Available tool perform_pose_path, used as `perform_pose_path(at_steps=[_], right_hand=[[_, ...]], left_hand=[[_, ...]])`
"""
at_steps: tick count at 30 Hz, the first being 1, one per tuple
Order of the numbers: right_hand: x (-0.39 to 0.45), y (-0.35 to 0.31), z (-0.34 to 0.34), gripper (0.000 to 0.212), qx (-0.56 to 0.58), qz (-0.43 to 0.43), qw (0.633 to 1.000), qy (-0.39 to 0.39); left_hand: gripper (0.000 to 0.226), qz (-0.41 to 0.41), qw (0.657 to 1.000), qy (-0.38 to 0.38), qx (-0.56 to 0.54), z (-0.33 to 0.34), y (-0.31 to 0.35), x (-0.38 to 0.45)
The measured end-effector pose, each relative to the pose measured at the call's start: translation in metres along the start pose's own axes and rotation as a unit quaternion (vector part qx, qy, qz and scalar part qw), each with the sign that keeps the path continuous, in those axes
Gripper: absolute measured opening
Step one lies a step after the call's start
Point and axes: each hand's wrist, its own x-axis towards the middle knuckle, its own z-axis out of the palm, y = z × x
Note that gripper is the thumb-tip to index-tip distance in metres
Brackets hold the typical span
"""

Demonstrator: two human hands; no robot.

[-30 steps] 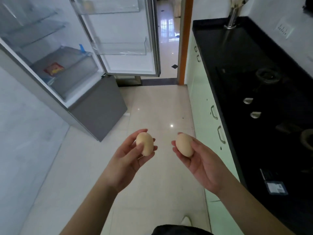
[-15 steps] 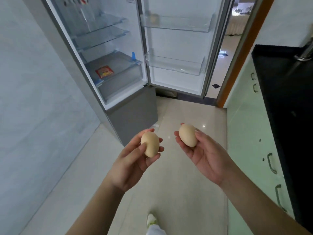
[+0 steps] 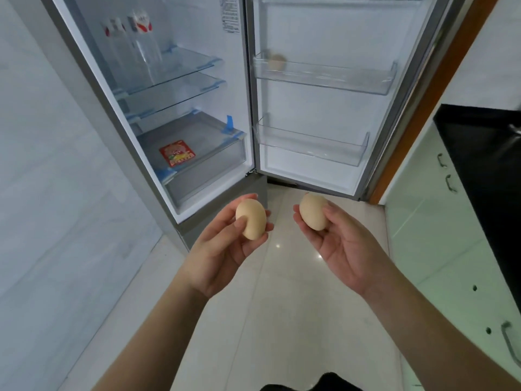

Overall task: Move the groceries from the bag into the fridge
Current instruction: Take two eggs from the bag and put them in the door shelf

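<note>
My left hand (image 3: pixel 222 249) holds a tan egg (image 3: pixel 251 220) between thumb and fingers. My right hand (image 3: pixel 342 244) holds a second tan egg (image 3: pixel 313 211) the same way. Both hands hover side by side in front of the open fridge (image 3: pixel 180 108). The fridge door (image 3: pixel 324 108) stands swung wide to the right. Another egg (image 3: pixel 276 62) lies at the left end of the upper door bin (image 3: pixel 338 77). The grocery bag is out of view.
Glass shelves (image 3: pixel 174 71) and a lower drawer (image 3: pixel 205 162) with a red packet (image 3: pixel 177 152) fill the fridge interior. A lower door bin (image 3: pixel 313 148) holds nothing visible. Pale green cabinets (image 3: pixel 439 221) and a black counter (image 3: pixel 490 153) run along the right. A white wall (image 3: pixel 50 179) stands at the left.
The view has swung left and closer to the fridge, which now fills the upper frame. Both hands keep holding their eggs in the same pose.
</note>
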Motion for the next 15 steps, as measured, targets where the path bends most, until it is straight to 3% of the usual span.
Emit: perform_pose_path(at_steps=[10, 15], right_hand=[[0.126, -0.085, -0.006, 0.037, 0.002, -0.051, 0.999, -0.019], [0.179, -0.139, -0.007, 0.031, -0.024, -0.063, 0.997, -0.047]], left_hand=[[0.058, 0.023, 0.999, -0.037, 0.004, 0.012, 0.011, 0.161], [0.059, 0.063, 0.998, 0.002, 0.019, 0.023, 0.025, 0.234]])
